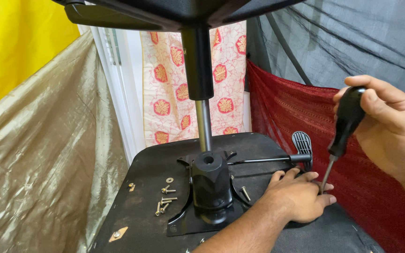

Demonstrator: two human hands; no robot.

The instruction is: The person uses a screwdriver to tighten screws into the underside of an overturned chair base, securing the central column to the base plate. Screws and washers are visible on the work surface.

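Draped gold, floral and red cloth behind matte black seat underside (pixel 137 197), left hand (pixel 296 197) flat beside bolted metal mechanism (pixel 210 187), right hand (pixel 390 126) gripping black-handled screwdriver (pixel 345 126), loose steel screws (pixel 164 200) opposite

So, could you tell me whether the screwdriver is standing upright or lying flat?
Nearly upright: the right hand grips the screwdriver by its black handle, shaft pointing down to the left hand on the seat underside.

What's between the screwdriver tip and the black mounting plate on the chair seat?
Only the left hand: its fingers wrap around the screwdriver shaft, hiding the tip by the mounting plate. The right hand grips the handle. Nothing else visibly intervenes.
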